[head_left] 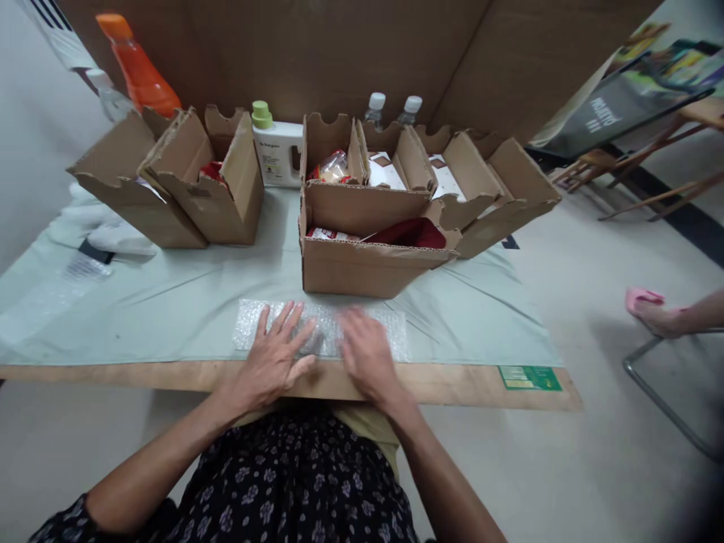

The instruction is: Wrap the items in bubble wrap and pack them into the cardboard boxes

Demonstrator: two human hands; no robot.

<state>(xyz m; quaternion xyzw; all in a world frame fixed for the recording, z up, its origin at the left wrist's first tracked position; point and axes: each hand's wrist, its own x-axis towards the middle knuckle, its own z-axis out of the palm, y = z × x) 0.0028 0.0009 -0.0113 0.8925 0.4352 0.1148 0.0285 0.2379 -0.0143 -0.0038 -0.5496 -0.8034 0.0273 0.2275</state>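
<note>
A sheet of clear bubble wrap (249, 320) lies flat near the table's front edge. My left hand (275, 353) rests on it with fingers spread and flat. My right hand (365, 354) also lies on the wrap, palm down, its fingers smeared by motion. Something small and grey shows under the wrap between the two hands. Just behind the wrap stands an open cardboard box (362, 260) with a dark red item (410, 232) and packets inside.
More open cardboard boxes stand at the back left (175, 181) and back right (498, 188). Behind them are an orange bottle (139, 72), a white detergent jug (277, 151) and two water bottles (374, 109). Another person's foot in a pink slipper (650, 309) is at the right.
</note>
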